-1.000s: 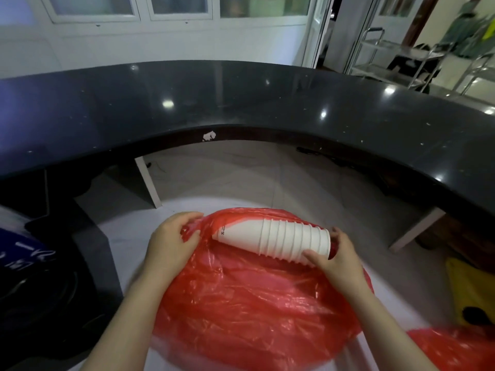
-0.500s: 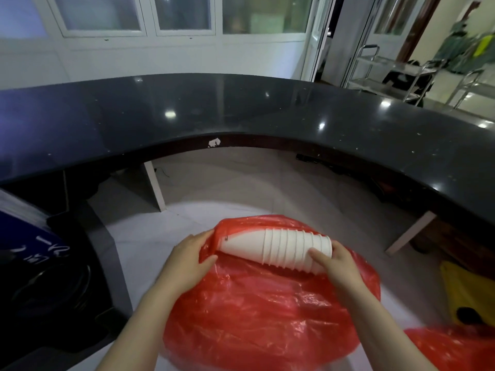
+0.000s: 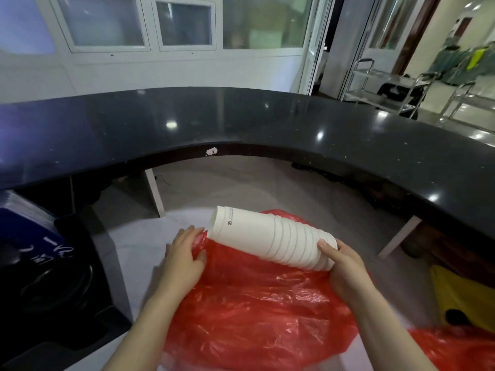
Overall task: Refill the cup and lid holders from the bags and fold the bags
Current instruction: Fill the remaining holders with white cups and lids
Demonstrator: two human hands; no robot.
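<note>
A stack of white paper cups (image 3: 270, 236) lies on its side, tilted up to the left, out of the mouth of a red plastic bag (image 3: 254, 303). My right hand (image 3: 342, 266) grips the stack's right end. My left hand (image 3: 182, 258) holds the bag's edge just left of the cups. The bag is spread loose on a white lower counter (image 3: 134, 236).
A curved black countertop (image 3: 241, 121) arcs above and beyond the work surface. A black holder unit with a blue label (image 3: 40, 263) stands at the left. A second red bag (image 3: 455, 349) and a yellow object (image 3: 463, 298) lie at the right. Metal trolleys (image 3: 388, 89) stand far right.
The cup stack has come out of the red bag and risen, its left end now free above the bag. My left hand has let the bag's edge drop lower.
</note>
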